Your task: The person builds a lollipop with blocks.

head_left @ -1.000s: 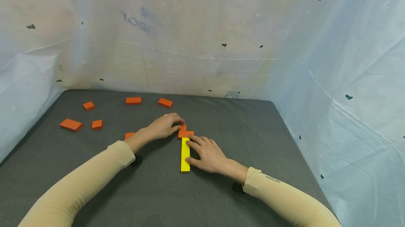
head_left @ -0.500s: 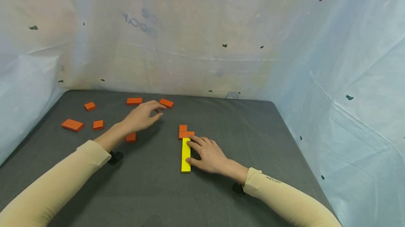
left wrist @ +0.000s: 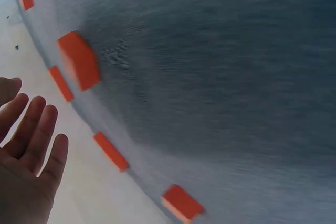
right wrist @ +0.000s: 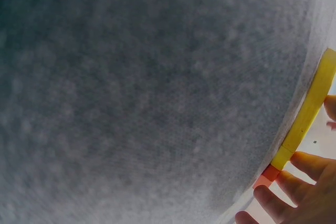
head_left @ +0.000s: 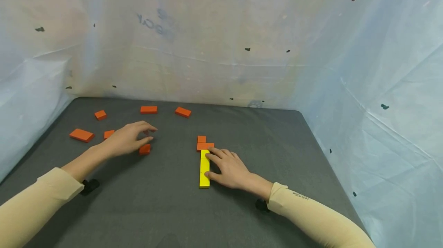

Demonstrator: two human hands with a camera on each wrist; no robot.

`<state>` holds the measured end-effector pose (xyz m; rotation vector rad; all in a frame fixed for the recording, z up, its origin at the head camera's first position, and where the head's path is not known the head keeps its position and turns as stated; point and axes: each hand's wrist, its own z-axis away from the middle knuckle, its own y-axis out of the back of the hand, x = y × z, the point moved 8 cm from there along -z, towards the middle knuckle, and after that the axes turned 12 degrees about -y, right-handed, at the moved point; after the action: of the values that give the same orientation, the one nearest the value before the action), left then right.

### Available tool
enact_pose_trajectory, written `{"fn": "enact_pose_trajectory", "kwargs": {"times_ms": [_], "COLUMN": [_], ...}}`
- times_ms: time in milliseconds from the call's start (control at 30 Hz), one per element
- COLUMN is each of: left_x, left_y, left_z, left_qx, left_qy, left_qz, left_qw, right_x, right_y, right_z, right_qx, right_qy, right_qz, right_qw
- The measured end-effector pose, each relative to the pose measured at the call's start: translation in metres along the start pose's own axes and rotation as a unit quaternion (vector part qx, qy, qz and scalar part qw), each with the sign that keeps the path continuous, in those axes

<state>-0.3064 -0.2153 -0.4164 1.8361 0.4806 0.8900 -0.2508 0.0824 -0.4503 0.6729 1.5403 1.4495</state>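
Note:
My left hand (head_left: 129, 138) hovers empty, fingers relaxed and thumb apart. A small orange block (head_left: 145, 149) lies just below its thumb. My right hand (head_left: 228, 169) rests with spread fingers along the right side of two yellow blocks laid end to end, a long one (head_left: 204, 175) and a short one (head_left: 205, 153). One fingertip reaches an orange rectangular block (head_left: 204, 147) that lies crosswise against the short yellow block. A small orange block (head_left: 201, 138) sits behind its left half. In the right wrist view, fingertips touch the yellow row (right wrist: 310, 108).
Several loose orange blocks lie at the back left of the dark table (head_left: 263, 148), among them a long one (head_left: 82, 135), one at the back edge (head_left: 149, 110) and a tilted one (head_left: 183, 112). Another (head_left: 109, 134) is partly hidden by my left hand. Plastic sheeting (head_left: 194, 40) surrounds the table.
My left hand has let go of the small orange block behind the crosswise one and moved left towards the loose blocks. The right hand stays at the yellow blocks.

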Motion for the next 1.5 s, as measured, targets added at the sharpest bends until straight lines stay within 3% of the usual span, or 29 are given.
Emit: {"fn": "enact_pose_trajectory", "kwargs": {"times_ms": [300,700,1167,1500], "left_x": [0.001,-0.003,-0.002,0.008], "left_y": [-0.012,-0.020,-0.020,-0.019], "left_z": [0.025,0.032,0.026,0.001], "left_qx": [-0.035,-0.036,-0.017,0.010], "left_qy": [-0.018,-0.020,-0.035,-0.035], "left_qz": [0.005,-0.002,0.004,-0.001], "left_qw": [0.9992,0.9992,0.9992,0.9993], "right_x": [0.000,0.000,0.001,0.000], "right_y": [0.001,-0.002,-0.001,-0.001], "right_z": [0.000,0.000,0.000,-0.001], "right_qx": [0.000,-0.004,0.002,0.006], "right_qy": [0.002,0.000,0.001,-0.001], "right_qz": [0.003,0.001,0.001,0.006], "right_qw": [1.0000,1.0000,1.0000,1.0000]}}
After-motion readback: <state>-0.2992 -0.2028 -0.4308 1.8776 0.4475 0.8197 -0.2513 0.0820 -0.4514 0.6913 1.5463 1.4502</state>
